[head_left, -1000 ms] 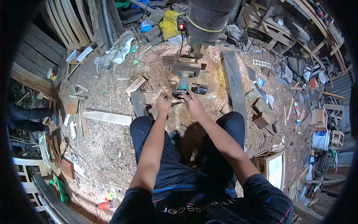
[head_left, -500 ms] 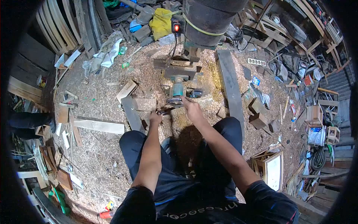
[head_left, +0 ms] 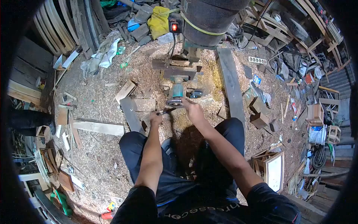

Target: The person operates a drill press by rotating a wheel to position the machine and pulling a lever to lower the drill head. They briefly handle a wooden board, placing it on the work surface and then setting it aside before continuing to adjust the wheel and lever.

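Note:
A round metal wheel [head_left: 174,103] sits at the near end of a teal machine part [head_left: 177,90], low in front of me. My right hand [head_left: 193,110] has its fingers closed at the wheel's right edge. Left of the wheel, my left hand [head_left: 156,118] is wrapped round a thin dark bar-like tool [head_left: 166,111] pointing right, just below the wheel. The tool's exact kind is too small to make out. Beyond the teal part, a dark metal crosspiece [head_left: 181,71] belongs to the same machine.
A big black cylinder [head_left: 209,22] with a lit red switch [head_left: 174,27] stands over the machine. A long dark plank [head_left: 230,82] lies to the right, boards [head_left: 99,127] to the left. Wood shavings cover the floor. At far left, another person's dark-clothed leg [head_left: 31,119] shows.
The view has shifted very slightly. Both hands stay at nearly the same spots, the right one at the wheel and the left one on the dark tool.

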Tool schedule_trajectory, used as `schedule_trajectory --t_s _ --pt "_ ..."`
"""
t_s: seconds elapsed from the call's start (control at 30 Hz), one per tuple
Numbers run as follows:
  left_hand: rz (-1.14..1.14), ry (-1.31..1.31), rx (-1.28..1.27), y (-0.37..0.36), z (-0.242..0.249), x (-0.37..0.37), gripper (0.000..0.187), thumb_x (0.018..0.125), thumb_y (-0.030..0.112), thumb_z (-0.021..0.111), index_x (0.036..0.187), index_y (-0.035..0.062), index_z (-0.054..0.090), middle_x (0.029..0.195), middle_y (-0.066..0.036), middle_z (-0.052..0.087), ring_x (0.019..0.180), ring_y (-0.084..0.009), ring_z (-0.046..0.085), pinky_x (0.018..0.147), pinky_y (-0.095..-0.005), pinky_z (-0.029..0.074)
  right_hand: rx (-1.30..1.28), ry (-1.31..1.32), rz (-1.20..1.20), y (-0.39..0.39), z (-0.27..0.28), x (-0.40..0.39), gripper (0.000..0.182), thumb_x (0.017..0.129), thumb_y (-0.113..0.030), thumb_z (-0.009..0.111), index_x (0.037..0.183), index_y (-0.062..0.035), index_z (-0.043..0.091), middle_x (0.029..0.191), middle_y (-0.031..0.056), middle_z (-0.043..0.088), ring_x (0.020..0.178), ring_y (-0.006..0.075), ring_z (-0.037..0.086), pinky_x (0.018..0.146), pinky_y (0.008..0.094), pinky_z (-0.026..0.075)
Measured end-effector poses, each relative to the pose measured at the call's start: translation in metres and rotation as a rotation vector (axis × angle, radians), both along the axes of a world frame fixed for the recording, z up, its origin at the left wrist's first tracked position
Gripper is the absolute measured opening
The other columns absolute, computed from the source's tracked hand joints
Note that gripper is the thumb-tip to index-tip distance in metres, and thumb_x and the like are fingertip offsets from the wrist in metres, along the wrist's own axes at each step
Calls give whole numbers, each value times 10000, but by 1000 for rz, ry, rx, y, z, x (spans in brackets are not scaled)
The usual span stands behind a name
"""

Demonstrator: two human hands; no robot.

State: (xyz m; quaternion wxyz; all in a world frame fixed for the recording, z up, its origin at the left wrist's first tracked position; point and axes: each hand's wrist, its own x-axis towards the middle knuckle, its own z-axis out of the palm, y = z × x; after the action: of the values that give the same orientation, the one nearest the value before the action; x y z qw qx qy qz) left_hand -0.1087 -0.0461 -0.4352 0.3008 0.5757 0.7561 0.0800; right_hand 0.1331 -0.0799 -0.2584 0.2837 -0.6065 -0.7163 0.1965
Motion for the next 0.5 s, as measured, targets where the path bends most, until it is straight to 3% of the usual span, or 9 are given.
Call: schedule_trajectory --t_s 0.1,0.33,0.37,0.43,0.5 --pt "44 -13 -8 -5 11 2 305 820 321 693 1010 86 733 1012 -214 696 986 -384 657 893 -445 515 -125 -3 14 -5 17 3 489 826 27 558 1297 -96 591 1118 223 665 854 404 678 771 473 559" --pt "54 -69 51 -18 48 14 307 832 304 683 1017 58 701 1014 -232 684 968 -401 653 892 -458 509 -24 146 22 -4 7 7 397 826 15 613 1219 -31 643 1081 270 654 862 425 665 765 461 553" --pt "66 -93 82 -22 60 14 311 835 301 681 1021 52 698 1011 -237 683 963 -405 653 894 -460 508 22 170 14 -4 6 6 375 836 3 619 1209 -18 645 1082 274 654 875 426 663 779 462 548" --pt "68 -166 255 -16 35 11 316 863 243 666 1069 3 672 982 -235 690 953 -375 670 868 -417 519 127 215 1 -3 6 6 336 855 -20 632 1189 8 648 1085 282 652 902 427 660 808 462 539" --pt "41 -304 472 -7 56 20 309 887 211 646 1101 -12 658 968 -228 696 946 -355 680 844 -392 524 109 250 -44 -6 21 9 317 900 -98 624 1193 22 643 1083 277 660 953 433 651 857 461 518"
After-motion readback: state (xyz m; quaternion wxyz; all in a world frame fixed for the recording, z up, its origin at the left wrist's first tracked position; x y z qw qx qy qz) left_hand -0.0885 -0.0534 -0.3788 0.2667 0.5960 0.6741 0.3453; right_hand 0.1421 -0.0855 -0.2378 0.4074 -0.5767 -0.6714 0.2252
